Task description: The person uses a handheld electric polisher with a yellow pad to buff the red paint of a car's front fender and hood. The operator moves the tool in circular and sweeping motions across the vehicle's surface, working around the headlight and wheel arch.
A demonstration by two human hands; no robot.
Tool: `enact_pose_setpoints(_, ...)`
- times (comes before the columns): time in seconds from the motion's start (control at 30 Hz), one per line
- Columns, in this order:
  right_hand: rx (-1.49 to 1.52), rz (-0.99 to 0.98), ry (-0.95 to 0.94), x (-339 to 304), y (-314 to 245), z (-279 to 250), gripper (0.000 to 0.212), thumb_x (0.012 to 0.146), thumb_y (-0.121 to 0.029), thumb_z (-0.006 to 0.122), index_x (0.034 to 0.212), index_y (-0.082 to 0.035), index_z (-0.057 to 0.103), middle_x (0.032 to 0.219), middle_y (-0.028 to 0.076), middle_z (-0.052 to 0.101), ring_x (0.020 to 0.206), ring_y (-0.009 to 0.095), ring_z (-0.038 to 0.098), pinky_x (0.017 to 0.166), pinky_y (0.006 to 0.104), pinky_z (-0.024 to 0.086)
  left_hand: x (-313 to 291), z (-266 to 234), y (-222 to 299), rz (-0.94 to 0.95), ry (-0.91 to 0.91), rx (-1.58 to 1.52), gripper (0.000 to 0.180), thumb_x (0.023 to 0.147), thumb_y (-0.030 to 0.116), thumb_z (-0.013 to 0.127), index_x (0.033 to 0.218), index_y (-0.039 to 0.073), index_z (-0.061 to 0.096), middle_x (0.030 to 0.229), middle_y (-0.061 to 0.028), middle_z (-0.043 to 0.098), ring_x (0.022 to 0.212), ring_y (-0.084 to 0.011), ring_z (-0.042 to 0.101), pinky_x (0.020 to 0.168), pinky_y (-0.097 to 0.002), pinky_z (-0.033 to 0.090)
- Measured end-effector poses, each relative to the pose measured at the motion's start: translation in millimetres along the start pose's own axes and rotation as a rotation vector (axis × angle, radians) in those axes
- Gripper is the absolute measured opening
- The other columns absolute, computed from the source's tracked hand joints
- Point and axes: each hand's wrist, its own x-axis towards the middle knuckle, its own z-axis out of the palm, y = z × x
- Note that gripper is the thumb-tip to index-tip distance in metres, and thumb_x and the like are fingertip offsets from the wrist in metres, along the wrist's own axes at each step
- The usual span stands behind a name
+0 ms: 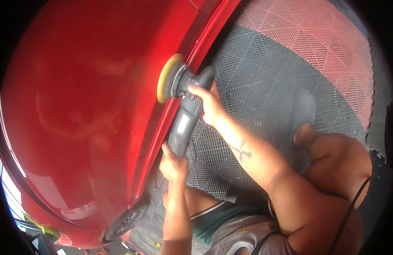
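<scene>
Mid-polish: left hand (174,163) clamped on the polisher (186,114) tail, right hand (209,104) fingers wrapped over its head, yellow pad (164,78) flat against the red car panel (86,97) at centre frame; panel glossy, remaining area can't be judged.

Grey and red grid floor tiles (264,63), grey shoe (303,108), black cable (349,208)
</scene>
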Motion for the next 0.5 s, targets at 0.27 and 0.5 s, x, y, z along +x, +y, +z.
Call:
enact_pose_setpoints(0.27, -0.059, -0.151, -0.055, 83, -98, -10, 0.05, 0.088, -0.015, 0.086, 0.126, -0.003, 0.056, 0.106, 0.011, 0.069, 0.089, 0.022, 0.073, 0.077, 0.042, 0.064, 69, -6, 121, -0.018, -0.14, -0.049, 0.06, 0.089, 0.017, 0.077, 0.143, 0.012, 0.052, 0.099, -0.0243, 0.079, 0.091, -0.0485, 0.077, 0.082, -0.0604, 0.061)
enact_pose_setpoints(0.5, -0.145, -0.218, -0.048, 122, -151, -12, 0.036, 0.09, -0.02, 0.086, 0.112, -0.002, 0.065, 0.098, 0.01, 0.072, 0.083, 0.022, 0.075, 0.075, 0.0402, 0.065, 105, -8, 177, 0.031, -0.178, -0.129, 0.056, 0.089, 0.015, 0.075, 0.139, 0.011, 0.051, 0.097, -0.0257, 0.079, 0.091, -0.0497, 0.078, 0.083, -0.0614, 0.062)
